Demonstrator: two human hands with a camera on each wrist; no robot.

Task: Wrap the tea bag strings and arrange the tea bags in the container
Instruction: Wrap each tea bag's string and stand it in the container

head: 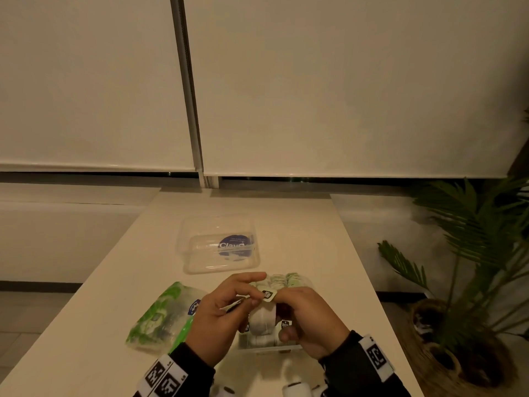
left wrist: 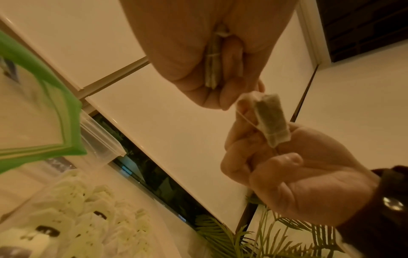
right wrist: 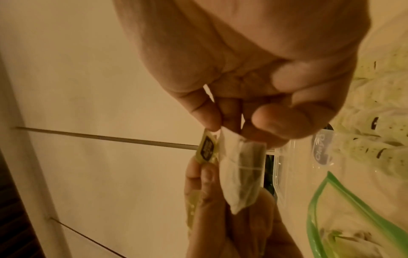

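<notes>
Paper-thin and soft, the tea bag (right wrist: 241,172) hangs between our hands above the clear container (head: 269,343) of packed bags, light and easy to tear. Our right hand (head: 310,319) pinches its top edge, while our left hand (head: 226,316) pinches the tag (right wrist: 206,150) on the string (left wrist: 246,120). We judge the folded top safest to grip, keeping the string gently taut.

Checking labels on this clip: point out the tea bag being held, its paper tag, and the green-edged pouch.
tea bag (right wrist: 243,172): right wrist view, middle of its body.
paper tag (right wrist: 207,148): right wrist view, its dark print.
green-edged pouch (head: 164,316): head view, its middle.
</notes>
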